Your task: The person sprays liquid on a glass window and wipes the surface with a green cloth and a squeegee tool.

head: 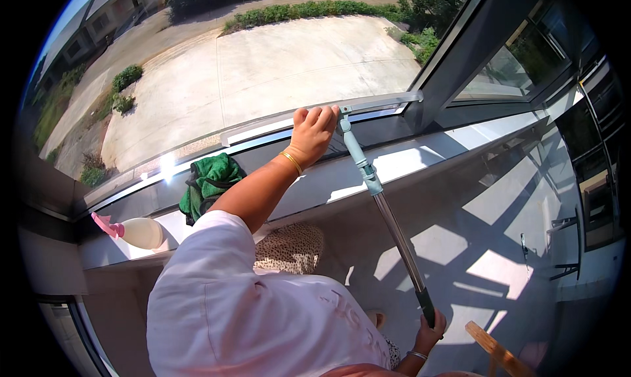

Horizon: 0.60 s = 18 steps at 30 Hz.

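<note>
A window squeegee (pixel 382 102) with a wide clear blade lies along the bottom of the window pane. My left hand (pixel 314 130), a gold bangle at its wrist, has its fingers curled over the squeegee head beside the pale green swivel joint. From that joint a telescopic metal pole (pixel 399 236) slants down to the right. My right hand (pixel 432 327) is closed round the dark grip at its lower end. Left of my forearm, a crumpled green cloth with black edging (pixel 212 180) rests on the sill, and a spray bottle with a pink trigger (pixel 142 233) lies at the far left.
The white window sill (pixel 419 152) runs below the dark window frame (pixel 438 66). A wooden piece (pixel 498 347), perhaps a chair part, juts in at the lower right. Black legs of some furniture (pixel 567 268) stand farther right on the sunlit grey floor (pixel 443 278).
</note>
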{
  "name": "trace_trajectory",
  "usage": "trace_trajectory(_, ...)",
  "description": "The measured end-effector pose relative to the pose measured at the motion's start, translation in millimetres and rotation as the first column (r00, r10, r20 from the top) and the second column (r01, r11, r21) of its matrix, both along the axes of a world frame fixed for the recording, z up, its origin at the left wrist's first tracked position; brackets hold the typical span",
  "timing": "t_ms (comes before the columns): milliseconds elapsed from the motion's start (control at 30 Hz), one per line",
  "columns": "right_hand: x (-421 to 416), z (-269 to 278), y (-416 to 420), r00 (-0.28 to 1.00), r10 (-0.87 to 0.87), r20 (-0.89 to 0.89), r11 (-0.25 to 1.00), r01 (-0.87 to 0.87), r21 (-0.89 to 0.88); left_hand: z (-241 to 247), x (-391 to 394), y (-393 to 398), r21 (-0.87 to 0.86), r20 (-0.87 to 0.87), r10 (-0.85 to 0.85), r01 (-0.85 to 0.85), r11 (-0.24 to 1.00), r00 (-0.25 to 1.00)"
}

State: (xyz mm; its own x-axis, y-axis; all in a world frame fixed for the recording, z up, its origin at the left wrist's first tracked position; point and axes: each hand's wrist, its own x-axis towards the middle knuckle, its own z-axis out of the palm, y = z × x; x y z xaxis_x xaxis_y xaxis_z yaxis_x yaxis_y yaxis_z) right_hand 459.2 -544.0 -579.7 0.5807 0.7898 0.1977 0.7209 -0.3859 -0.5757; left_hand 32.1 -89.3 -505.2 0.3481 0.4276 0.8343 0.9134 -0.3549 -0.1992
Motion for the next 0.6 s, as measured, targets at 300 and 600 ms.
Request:
trace_trajectory(300,4.9,-5.7,-8.0,0.998,0.041,0.044,0.999,-0.040,-0.025,-27.4,3.0,-1.8,-0.123,0.048,-0.014,0.020,0.992,0.999)
trace_trajectory(600,0.2,-1.1,-9.8,0.993,0.053,0.102,0.998,-0.049,-0.043,-47.2,3.2,-5.0,-0.206,0.145,-0.039,0.068,0.976,0.989)
